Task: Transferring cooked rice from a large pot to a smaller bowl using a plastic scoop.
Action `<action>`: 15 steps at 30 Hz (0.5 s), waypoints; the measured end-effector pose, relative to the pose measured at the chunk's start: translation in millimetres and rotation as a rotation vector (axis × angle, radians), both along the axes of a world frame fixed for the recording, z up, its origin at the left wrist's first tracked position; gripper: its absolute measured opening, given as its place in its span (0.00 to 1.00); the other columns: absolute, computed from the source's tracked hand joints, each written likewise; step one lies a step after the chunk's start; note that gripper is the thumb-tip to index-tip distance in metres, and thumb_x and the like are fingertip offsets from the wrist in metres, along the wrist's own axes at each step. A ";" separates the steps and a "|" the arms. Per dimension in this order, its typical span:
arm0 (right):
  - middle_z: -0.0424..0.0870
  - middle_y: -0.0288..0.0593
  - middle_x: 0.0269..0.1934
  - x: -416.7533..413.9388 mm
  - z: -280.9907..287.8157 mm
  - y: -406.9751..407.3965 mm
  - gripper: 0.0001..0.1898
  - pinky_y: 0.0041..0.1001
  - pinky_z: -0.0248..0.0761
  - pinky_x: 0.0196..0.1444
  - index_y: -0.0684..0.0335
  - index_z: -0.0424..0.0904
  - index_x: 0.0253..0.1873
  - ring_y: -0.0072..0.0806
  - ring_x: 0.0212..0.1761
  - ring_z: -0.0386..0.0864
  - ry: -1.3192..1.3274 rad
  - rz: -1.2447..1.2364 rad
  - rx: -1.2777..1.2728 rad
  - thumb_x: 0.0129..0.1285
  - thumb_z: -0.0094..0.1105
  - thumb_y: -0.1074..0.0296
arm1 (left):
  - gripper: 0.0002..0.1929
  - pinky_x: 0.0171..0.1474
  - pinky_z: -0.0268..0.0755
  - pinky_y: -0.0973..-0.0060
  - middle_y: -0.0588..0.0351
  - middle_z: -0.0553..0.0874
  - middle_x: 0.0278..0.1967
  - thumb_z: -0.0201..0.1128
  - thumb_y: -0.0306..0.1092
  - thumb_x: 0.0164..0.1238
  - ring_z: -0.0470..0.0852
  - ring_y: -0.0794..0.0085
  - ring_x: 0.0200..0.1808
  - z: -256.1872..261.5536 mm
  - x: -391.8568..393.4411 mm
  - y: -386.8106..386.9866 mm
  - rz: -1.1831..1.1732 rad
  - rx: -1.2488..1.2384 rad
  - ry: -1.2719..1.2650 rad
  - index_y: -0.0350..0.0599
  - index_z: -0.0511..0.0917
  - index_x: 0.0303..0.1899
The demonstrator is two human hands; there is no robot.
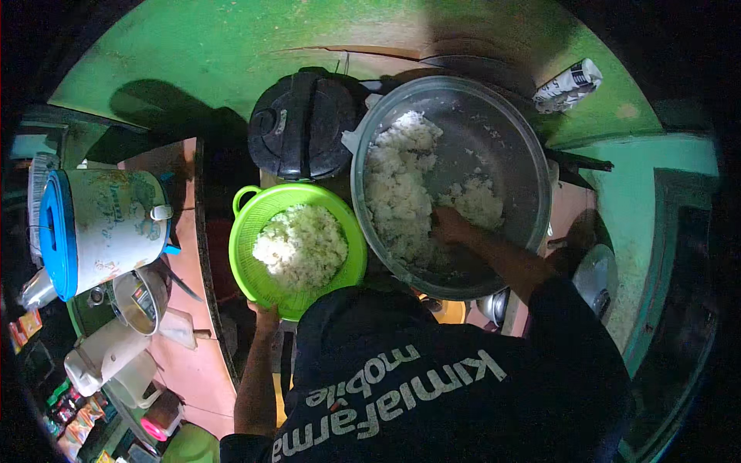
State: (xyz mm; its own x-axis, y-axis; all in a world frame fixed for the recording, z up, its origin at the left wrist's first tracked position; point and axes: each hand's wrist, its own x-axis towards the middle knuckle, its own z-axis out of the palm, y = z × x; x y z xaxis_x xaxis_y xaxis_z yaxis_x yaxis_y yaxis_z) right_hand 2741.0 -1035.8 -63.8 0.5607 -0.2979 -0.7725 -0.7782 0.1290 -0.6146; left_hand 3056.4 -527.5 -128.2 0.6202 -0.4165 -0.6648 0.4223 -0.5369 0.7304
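Cooked white rice lies heaped along the left side of a large round basin, with a smaller clump to the right. My right hand is down in the basin between the two, touching the rice; its fingertips are hidden, so I cannot tell whether it grips any. My left hand holds the near rim of a green plastic colander, its fingers partly under the rim. A mound of white rice fills the middle of the colander, which stands left of the basin.
A black lidded container stands behind the colander. On the pink surface at the left are a white drum with a blue lid and a metal pot. A plastic package is by the green wall. A metal lid leans at the right.
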 end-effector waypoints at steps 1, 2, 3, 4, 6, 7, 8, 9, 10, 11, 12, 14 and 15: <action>0.80 0.51 0.39 17.7 32.1 8.3 0.18 0.40 0.71 0.45 0.68 0.75 0.45 0.41 0.40 0.79 -0.012 0.179 -0.173 0.59 0.60 0.58 | 0.39 0.31 0.73 0.71 0.49 0.66 0.53 0.51 0.22 0.63 0.74 0.67 0.42 -3.3 2.8 9.5 0.012 0.012 0.136 0.59 0.32 0.65; 0.80 0.51 0.40 24.3 52.9 13.2 0.19 0.40 0.70 0.46 0.69 0.75 0.47 0.42 0.41 0.79 -0.018 0.345 -0.355 0.57 0.62 0.59 | 0.39 0.32 0.74 0.71 0.49 0.66 0.52 0.51 0.23 0.63 0.74 0.67 0.42 -3.4 5.1 12.8 0.013 0.016 0.279 0.58 0.33 0.65; 0.80 0.51 0.40 12.5 44.0 9.1 0.19 0.40 0.70 0.46 0.69 0.75 0.47 0.42 0.41 0.79 -0.007 0.321 -0.356 0.57 0.62 0.59 | 0.39 0.32 0.74 0.71 0.49 0.66 0.52 0.51 0.23 0.63 0.74 0.67 0.42 5.2 3.5 -3.2 -0.013 0.017 0.284 0.58 0.33 0.65; 0.80 0.51 0.41 -5.8 29.2 3.1 0.20 0.40 0.70 0.46 0.69 0.75 0.48 0.43 0.41 0.79 0.020 0.356 -0.354 0.56 0.62 0.61 | 0.40 0.33 0.74 0.71 0.50 0.66 0.51 0.52 0.24 0.63 0.75 0.67 0.43 22.5 -3.0 -27.9 -0.031 0.005 0.265 0.57 0.31 0.65; 0.79 0.52 0.42 -5.7 38.6 3.6 0.20 0.41 0.71 0.46 0.69 0.74 0.50 0.44 0.41 0.79 0.014 0.403 -0.342 0.55 0.62 0.64 | 0.41 0.33 0.75 0.71 0.50 0.66 0.51 0.53 0.26 0.63 0.75 0.67 0.43 34.3 -0.9 -31.9 -0.030 0.005 0.220 0.56 0.30 0.66; 0.79 0.51 0.37 19.4 81.1 4.0 0.17 0.37 0.71 0.38 0.71 0.74 0.48 0.38 0.34 0.78 -0.062 0.321 -0.261 0.55 0.60 0.67 | 0.41 0.33 0.75 0.71 0.51 0.66 0.51 0.54 0.29 0.64 0.75 0.67 0.44 22.1 3.0 -9.9 -0.052 0.104 0.209 0.55 0.30 0.66; 0.79 0.50 0.31 30.4 105.6 5.4 0.15 0.34 0.71 0.31 0.73 0.74 0.45 0.33 0.27 0.77 -0.122 0.226 -0.184 0.55 0.57 0.70 | 0.42 0.33 0.75 0.71 0.51 0.66 0.51 0.54 0.33 0.64 0.75 0.67 0.45 15.2 6.2 1.2 -0.089 0.198 0.209 0.54 0.30 0.67; 0.79 0.50 0.31 25.2 105.1 4.2 0.15 0.34 0.71 0.31 0.73 0.74 0.45 0.33 0.27 0.77 -0.118 0.209 -0.191 0.55 0.57 0.70 | 0.42 0.33 0.75 0.71 0.51 0.66 0.51 0.54 0.33 0.64 0.75 0.67 0.45 21.3 4.3 -9.7 -0.107 0.193 0.209 0.54 0.30 0.67; 0.79 0.48 0.30 16.1 102.8 -0.4 0.14 0.33 0.70 0.29 0.72 0.75 0.45 0.31 0.26 0.76 -0.011 0.228 -0.249 0.54 0.58 0.71 | 0.41 0.33 0.76 0.70 0.51 0.66 0.52 0.54 0.35 0.64 0.75 0.66 0.45 34.4 -2.0 -27.6 -0.125 0.242 0.141 0.54 0.30 0.68; 0.78 0.45 0.29 8.4 101.4 -7.7 0.14 0.32 0.69 0.27 0.70 0.75 0.45 0.28 0.24 0.75 0.091 0.253 -0.304 0.54 0.58 0.72 | 0.41 0.33 0.76 0.69 0.51 0.66 0.54 0.54 0.38 0.65 0.75 0.66 0.46 45.3 -4.8 -41.0 -0.133 0.288 0.067 0.54 0.30 0.68; 0.78 0.45 0.29 -0.3 93.7 -18.7 0.14 0.32 0.69 0.27 0.70 0.75 0.45 0.28 0.24 0.75 0.090 0.245 -0.312 0.54 0.58 0.72 | 0.41 0.33 0.76 0.69 0.51 0.66 0.54 0.54 0.38 0.65 0.75 0.66 0.46 48.8 -4.2 -42.6 -0.140 0.281 0.061 0.54 0.30 0.68; 0.78 0.56 0.43 -17.5 73.3 -39.1 0.20 0.42 0.70 0.47 0.72 0.73 0.51 0.42 0.42 0.78 0.249 0.358 -0.214 0.52 0.59 0.71 | 0.40 0.33 0.76 0.70 0.50 0.66 0.54 0.53 0.42 0.66 0.75 0.67 0.46 48.4 -5.1 -39.1 -0.149 0.244 0.052 0.52 0.34 0.68; 0.78 0.56 0.43 -16.9 84.5 -38.6 0.20 0.42 0.70 0.47 0.72 0.73 0.51 0.42 0.42 0.78 0.247 0.363 -0.224 0.52 0.59 0.71 | 0.40 0.33 0.76 0.70 0.50 0.66 0.54 0.53 0.42 0.66 0.75 0.67 0.46 46.4 -4.1 -37.4 -0.142 0.236 0.049 0.52 0.34 0.68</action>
State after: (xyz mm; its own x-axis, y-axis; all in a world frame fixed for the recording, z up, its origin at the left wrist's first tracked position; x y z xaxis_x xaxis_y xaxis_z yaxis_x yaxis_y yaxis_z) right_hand 2724.1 -1074.4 20.6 0.4672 -0.2910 -0.8349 -0.8745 -0.2914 -0.3878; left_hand 3052.2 -564.9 -81.9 0.5311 -0.3273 -0.7815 0.3622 -0.7462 0.5586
